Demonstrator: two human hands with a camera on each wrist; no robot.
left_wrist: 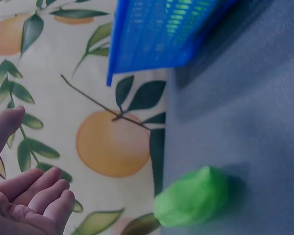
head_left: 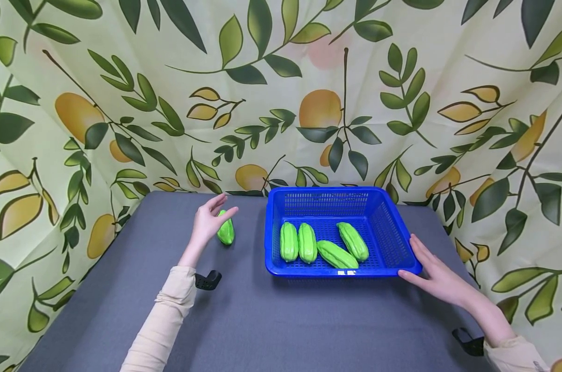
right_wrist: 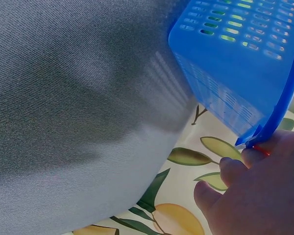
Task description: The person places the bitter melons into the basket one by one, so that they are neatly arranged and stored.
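Observation:
My left hand hovers over the left part of the table, its thumb and fingers spread apart with nothing held. Just past it lies a bright green, ridged, oblong vegetable like a bitter melon, partly hidden by the thumb. The left wrist view shows this melon apart from the fingers. At the front right corner of a blue plastic basket, my right hand touches the rim, thumb at the front and fairly straight fingers along the right side. Several similar green melons lie inside the basket.
A grey cloth-covered table carries everything. Behind and beside it hangs a leaf-and-fruit patterned curtain. Black straps sit at both wrists. The basket stands near the table's back edge, right of the loose melon.

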